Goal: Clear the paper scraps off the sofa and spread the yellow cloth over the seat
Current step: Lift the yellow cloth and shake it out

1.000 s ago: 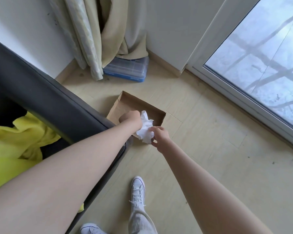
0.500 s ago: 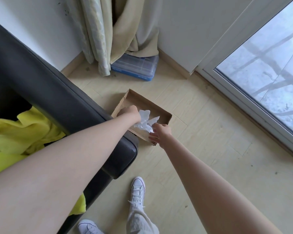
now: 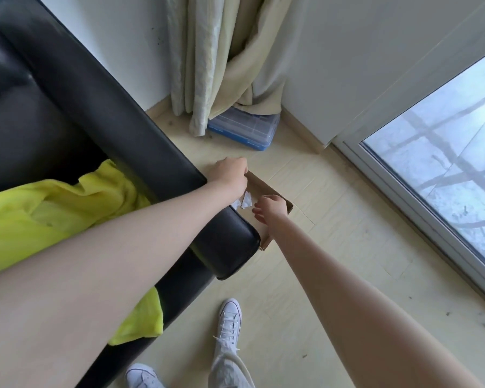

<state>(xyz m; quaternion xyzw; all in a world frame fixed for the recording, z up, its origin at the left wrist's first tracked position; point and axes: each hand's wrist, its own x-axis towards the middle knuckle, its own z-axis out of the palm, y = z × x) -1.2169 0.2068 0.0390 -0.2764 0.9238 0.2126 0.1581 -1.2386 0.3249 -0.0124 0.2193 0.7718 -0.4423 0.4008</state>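
White paper scraps (image 3: 242, 203) lie in the box (image 3: 266, 189) between two loose, empty hands.

black sofa (image 3: 101, 130), yellow cloth (image 3: 48, 214), white scraps (image 3: 245, 202), brown box (image 3: 263, 189), blue bin (image 3: 244, 130).

You stand on a pale wood-look floor (image 3: 333, 275); white walls (image 3: 347, 51) meet at a corner where cream curtains (image 3: 221, 65) hang, and daylight enters a glass door (image 3: 445, 177) on your right.

Blue plastic case (image 3: 244, 129) under curtain (image 3: 221, 60), glass door (image 3: 443, 175) beside.
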